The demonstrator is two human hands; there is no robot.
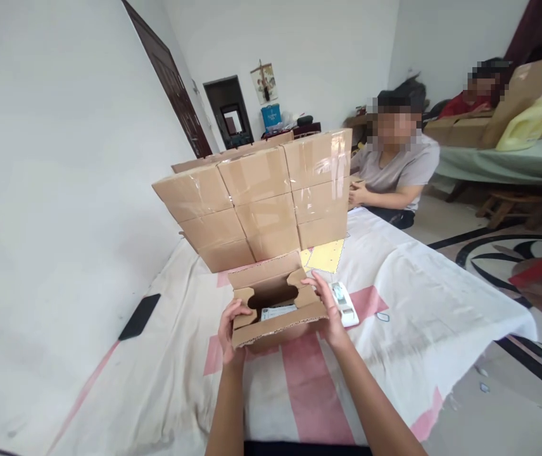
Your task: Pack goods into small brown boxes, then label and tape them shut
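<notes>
An open cardboard box (278,332) rests on the cloth-covered table in front of me, its flaps raised. Inside lies a white printed item (278,311); its kind I cannot make out. My left hand (231,326) grips the box's left side, fingers curled over the side flap. On the opposite side, my right hand (327,307) holds the right wall and flap with its fingertips over the edge. Just right of that hand lies a white device (346,305) with a small window, perhaps a tape dispenser, though I cannot tell.
Stacked closed cartons (264,206) stand behind the box, yellow sheets (327,256) beside their base. A black flat object (140,316) lies at the left table edge. A person (394,164) sits beyond the stack; another (475,95) is at a table with a yellow jug (527,123).
</notes>
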